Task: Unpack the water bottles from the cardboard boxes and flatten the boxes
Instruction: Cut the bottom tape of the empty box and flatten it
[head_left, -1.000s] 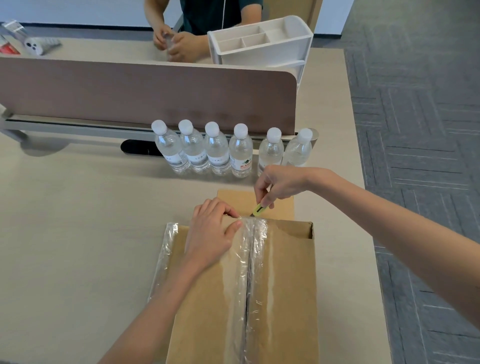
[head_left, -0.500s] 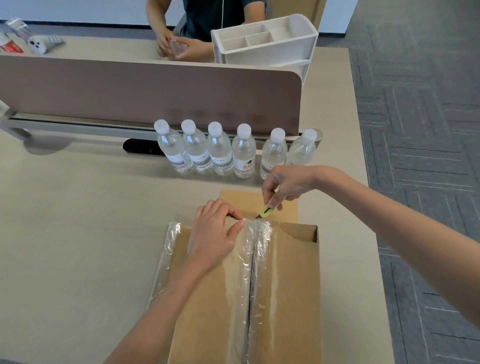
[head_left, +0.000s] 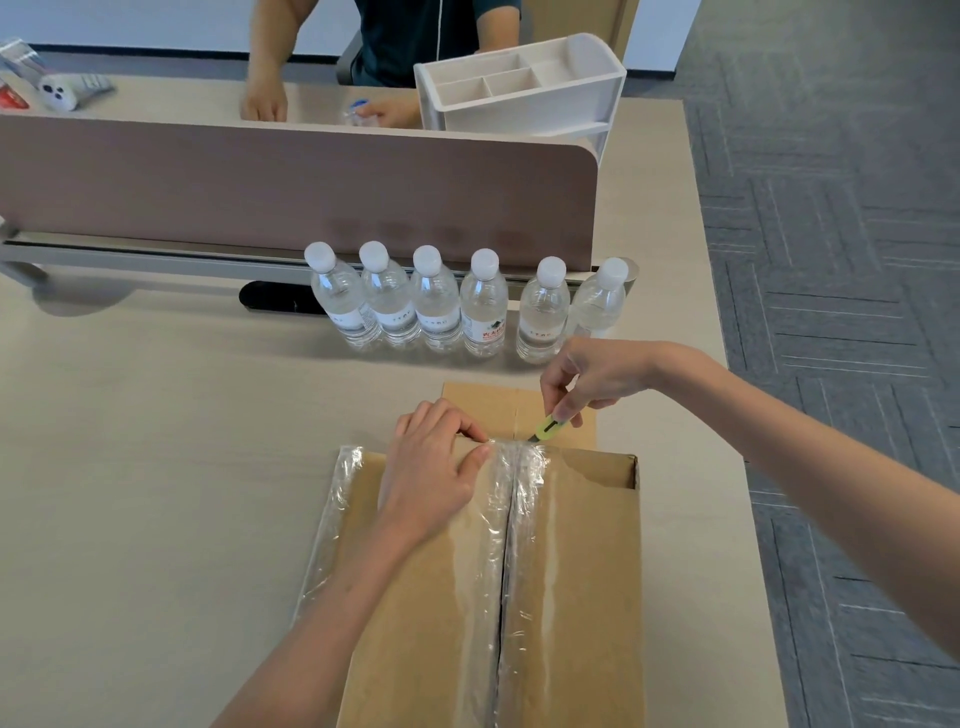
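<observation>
Head view puts the cardboard box on the near part of the desk, closed, its two top flaps meeting under a wrinkled strip of clear tape. The left hand lies palm down on the left flap, fingertips bent at the far edge and thumb against the tape, just as it did a second ago. The right hand pinches a small yellow-green cutter, whose tip sits at the far end of the seam. Over the last second that hand has drawn slightly back and to the right, so more of the handle shows, yet the tip has hardly travelled. I'd judge the cut is only being started, and this box has not been opened. A flat piece of cardboard lies just beyond the box, touching it. Six water bottles stand upright in a row past that, against the divider panel. The box's right side runs near the desk's right edge, with carpet below, so there is little room there. Bare desk stretches wide to the left, the better side for setting bottles down and folding the box flat.
</observation>
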